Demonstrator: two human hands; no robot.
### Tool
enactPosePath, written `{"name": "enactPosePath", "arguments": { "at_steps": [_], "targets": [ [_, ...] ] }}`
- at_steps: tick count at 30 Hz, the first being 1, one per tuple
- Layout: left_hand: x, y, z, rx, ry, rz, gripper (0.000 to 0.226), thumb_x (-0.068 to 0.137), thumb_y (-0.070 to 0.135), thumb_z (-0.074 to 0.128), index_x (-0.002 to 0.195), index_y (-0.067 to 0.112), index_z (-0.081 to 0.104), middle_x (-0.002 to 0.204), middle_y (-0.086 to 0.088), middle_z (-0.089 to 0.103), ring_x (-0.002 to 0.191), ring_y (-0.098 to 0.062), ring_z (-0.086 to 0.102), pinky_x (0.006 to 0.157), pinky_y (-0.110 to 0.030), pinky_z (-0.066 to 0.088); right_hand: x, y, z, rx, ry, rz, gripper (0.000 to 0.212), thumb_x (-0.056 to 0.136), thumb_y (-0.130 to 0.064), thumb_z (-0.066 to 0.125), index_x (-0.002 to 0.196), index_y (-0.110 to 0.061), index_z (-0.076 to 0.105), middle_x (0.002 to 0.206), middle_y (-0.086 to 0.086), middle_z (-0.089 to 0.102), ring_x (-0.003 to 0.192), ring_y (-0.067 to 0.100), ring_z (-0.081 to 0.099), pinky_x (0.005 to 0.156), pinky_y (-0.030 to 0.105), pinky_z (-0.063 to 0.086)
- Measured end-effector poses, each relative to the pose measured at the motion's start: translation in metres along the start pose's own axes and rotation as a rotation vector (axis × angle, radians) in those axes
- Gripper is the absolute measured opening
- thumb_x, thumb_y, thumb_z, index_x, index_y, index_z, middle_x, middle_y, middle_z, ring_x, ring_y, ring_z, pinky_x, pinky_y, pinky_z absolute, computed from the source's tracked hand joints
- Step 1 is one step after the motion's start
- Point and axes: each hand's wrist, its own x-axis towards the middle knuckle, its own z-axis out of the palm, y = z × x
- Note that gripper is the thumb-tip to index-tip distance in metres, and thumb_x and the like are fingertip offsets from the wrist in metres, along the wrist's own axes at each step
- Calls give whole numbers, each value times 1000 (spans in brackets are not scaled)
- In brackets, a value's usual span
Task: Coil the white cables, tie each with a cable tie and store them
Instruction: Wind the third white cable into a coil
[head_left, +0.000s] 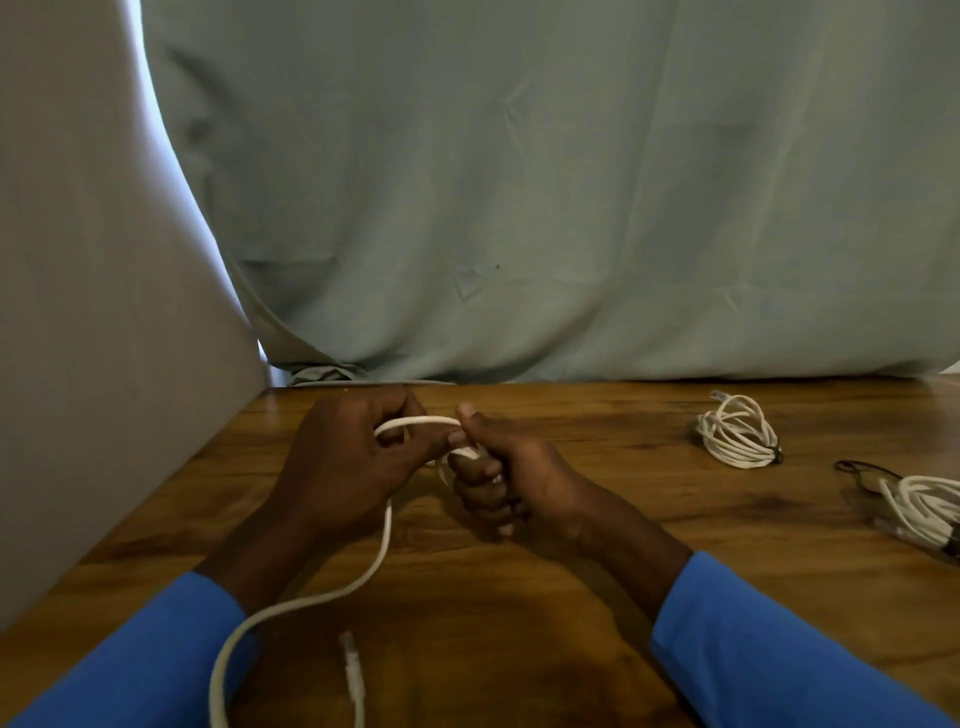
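Nearest to us, our blue long sleeves (779, 649) come in from both lower corners over the brown wooden table (623, 519). A loose white cable (387, 530) runs up from the bottom edge, bends right across the left sleeve and climbs to our hands; its pale plastic connector end (349, 665) lies on the wood between the sleeves.

Above the middle of the table, our left hand (343, 457) curls its fingers round a small loop of this cable. Our right hand (509, 483), just beside it, is clenched on the gathered turns, thumb raised against the top of the loop.

Further off to the right lies a finished white cable coil (737, 431), bound by a dark tie (775, 453). A second white coil (924, 506) sits at the right edge, on something clear that we cannot make out.

Behind the table hangs a wrinkled grey-green cloth (571, 182), with a pale plain panel (78, 312) on the left.
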Motion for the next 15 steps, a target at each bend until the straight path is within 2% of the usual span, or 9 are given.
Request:
{"name": "enactPosePath", "arguments": {
  "at_steps": [3,5,7,8,10,12,13,15],
  "targets": [
    [3,-11,-9,57,-76,7,30,90,63,61,72,40,67,61,9,62,57,-12,60,56,-40,47,0,-10,-10,283,-130,-62,56,102,-54,42,54,-26,36,43,-9,24,36,9,12,42,25,11],
    [2,-22,-13,164,-160,31,30,93,60,58,81,36,72,74,16,69,71,-7,65,66,-41,53,0,-21,-25,431,-151,-169,56,106,-49,35,55,-26,34,43,-7,20,36,12,13,42,25,18],
    [0,-29,-11,358,-209,117,28,89,60,58,95,37,73,104,22,67,100,-7,63,92,-43,50,0,-28,-38,512,-104,-231,59,108,-45,30,53,-26,36,45,-5,15,36,13,14,42,24,20],
    [0,-28,-9,444,-219,154,31,88,60,57,103,38,72,118,18,65,113,-12,60,103,-46,44,-1,-29,-43,535,-46,-235,62,108,-44,30,51,-25,37,45,-5,14,36,13,13,42,23,20],
    [2,-21,-5,509,-225,205,40,87,57,57,117,33,69,131,8,63,123,-17,56,108,-47,40,0,-24,-49,561,70,-229,65,108,-44,31,47,-23,39,41,-6,17,34,12,12,41,20,20],
    [0,-8,0,423,-237,216,32,93,44,63,121,28,68,120,9,69,111,-11,61,99,-37,48,2,-16,-51,576,156,-223,66,106,-45,32,45,-23,38,37,-6,24,28,9,19,41,18,18],
    [-1,-1,3,292,-240,154,23,97,33,66,119,28,69,109,12,73,98,-6,66,89,-31,53,3,-13,-53,584,182,-216,65,105,-45,34,44,-23,38,36,-6,26,26,8,23,41,18,16],
    [5,10,3,-172,-175,-155,23,100,12,66,118,25,70,90,2,77,65,-8,67,64,-29,58,5,-11,-58,593,186,-202,61,99,-45,39,42,-23,38,35,-6,27,25,7,27,43,18,13]
  ]
}}
